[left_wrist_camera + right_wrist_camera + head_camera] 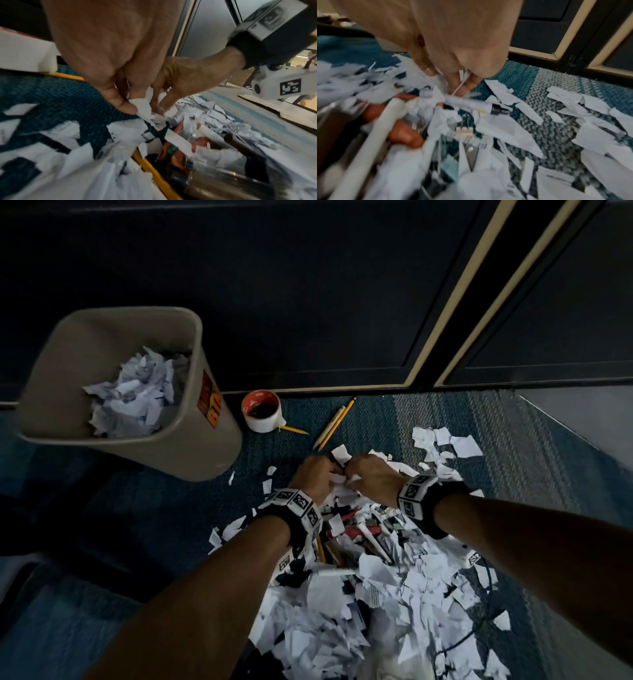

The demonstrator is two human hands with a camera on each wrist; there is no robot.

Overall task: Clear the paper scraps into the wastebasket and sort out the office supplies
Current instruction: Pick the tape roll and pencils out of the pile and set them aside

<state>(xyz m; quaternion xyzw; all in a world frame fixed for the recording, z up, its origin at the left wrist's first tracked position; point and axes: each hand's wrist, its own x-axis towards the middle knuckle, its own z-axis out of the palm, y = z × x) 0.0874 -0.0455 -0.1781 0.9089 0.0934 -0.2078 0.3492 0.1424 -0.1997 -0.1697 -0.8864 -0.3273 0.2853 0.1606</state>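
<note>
Right hand (453, 56): fingers curled down into the scraps (510, 129), pinching white bits at the fingertips (464, 88).
Marker (476, 104): white barrel, black tip, lying just below the fingertips on the scraps.
Binder clips (464, 131): among the paper, mid-pile.
Orange handles (404, 134): blurred, at the left under a white tube (373, 134).
Carpet (530, 81): blue-grey weave, scraps strewn to the right.

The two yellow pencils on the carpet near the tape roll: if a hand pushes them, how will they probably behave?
The two yellow pencils look thin, straight and stiff, so they would probably slide or roll as whole pieces, not bend. They lie side by side on the textured blue carpet, which likely slows rolling. They seem light, so a small push should move them, perhaps toward the tape roll.
</note>
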